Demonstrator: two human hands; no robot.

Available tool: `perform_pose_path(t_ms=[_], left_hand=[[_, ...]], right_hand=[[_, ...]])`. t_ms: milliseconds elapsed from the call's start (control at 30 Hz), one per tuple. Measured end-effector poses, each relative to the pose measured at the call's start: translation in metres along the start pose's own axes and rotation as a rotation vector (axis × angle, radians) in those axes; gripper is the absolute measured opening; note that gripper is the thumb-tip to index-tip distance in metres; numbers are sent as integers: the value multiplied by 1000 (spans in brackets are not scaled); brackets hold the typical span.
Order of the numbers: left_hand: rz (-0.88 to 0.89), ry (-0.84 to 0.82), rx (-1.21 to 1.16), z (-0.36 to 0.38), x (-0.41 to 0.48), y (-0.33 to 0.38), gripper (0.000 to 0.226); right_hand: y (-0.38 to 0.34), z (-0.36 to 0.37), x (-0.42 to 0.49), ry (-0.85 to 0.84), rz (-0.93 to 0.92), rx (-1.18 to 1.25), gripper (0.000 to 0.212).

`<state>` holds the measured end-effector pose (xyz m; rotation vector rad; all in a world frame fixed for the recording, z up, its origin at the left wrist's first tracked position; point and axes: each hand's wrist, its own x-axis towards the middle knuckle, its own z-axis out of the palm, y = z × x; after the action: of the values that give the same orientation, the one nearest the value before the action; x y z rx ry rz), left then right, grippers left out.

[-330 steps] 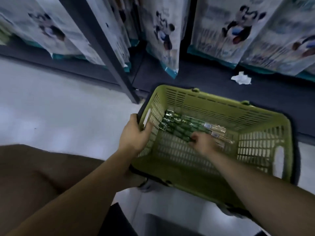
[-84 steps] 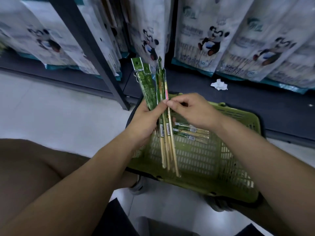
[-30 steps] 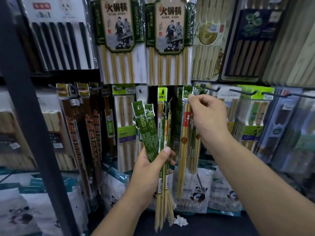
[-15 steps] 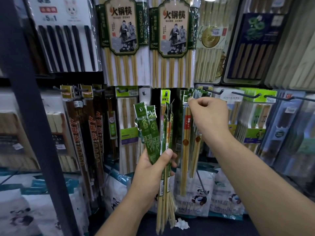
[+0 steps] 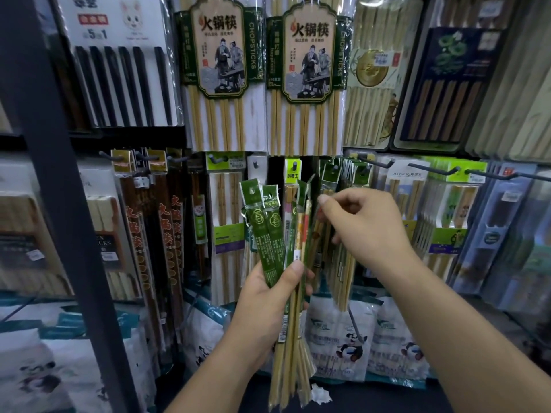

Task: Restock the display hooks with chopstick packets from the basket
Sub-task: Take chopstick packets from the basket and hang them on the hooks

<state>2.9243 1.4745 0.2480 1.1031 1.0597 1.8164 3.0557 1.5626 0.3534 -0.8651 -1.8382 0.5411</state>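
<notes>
Chopstick packets (image 5: 269, 234), a fanned bundle of slim green sleeves with bamboo sticks showing below, stand nearly upright in the left grip (image 5: 268, 296), which is wrapped round their middle, thumb across the front. Their long axis runs up and down, the punched headers above the left grip and the loose stick ends splaying below it. The right grip (image 5: 363, 231) hangs just beside the headers, up and to the right of the left one, its fingers curled and its thumb tip level with the outermost sleeve. Whether it pinches a packet or only nears one I cannot tell, since the clear film blurs there. It is the nearer one to the rack, so I judge it will do the hanging. Just above and beyond the right grip, hung green packets (image 5: 330, 174) of the same kind dangle from a peg, and to its right the display hooks (image 5: 378, 163) jut forward as dark bare arms, pointing toward the viewer. A header hole must therefore be slid on along that line. The hanging stock crowds the peg and could snag a sleeve. Further out, large hotpot packs (image 5: 220, 70) hang above both grips, panda-printed bags (image 5: 343, 338) sit below, and a dark upright post (image 5: 59, 204) stands well to the left. No basket is in view.
</notes>
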Motion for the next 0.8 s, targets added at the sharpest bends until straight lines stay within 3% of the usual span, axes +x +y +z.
perform_pose_path(t_ms=[100,300,433,567,800], left_hand=[[1,6,28,0,-1,-1,11],[20,2,53,2,-3,-3,36],[33,7,34,3,-1,-4,16],[49,61,35,-2,2,-5,12],[48,54,38,-4,1,-4,10]], right_hand=[[-4,7,-8,-84,56,285,16],[-4,7,-7,-9,108,358,13],[-5,4,-2,36,150,389,20],[-10,2,8,87,198,468,25],[-7,5,21,170,188,345,41]])
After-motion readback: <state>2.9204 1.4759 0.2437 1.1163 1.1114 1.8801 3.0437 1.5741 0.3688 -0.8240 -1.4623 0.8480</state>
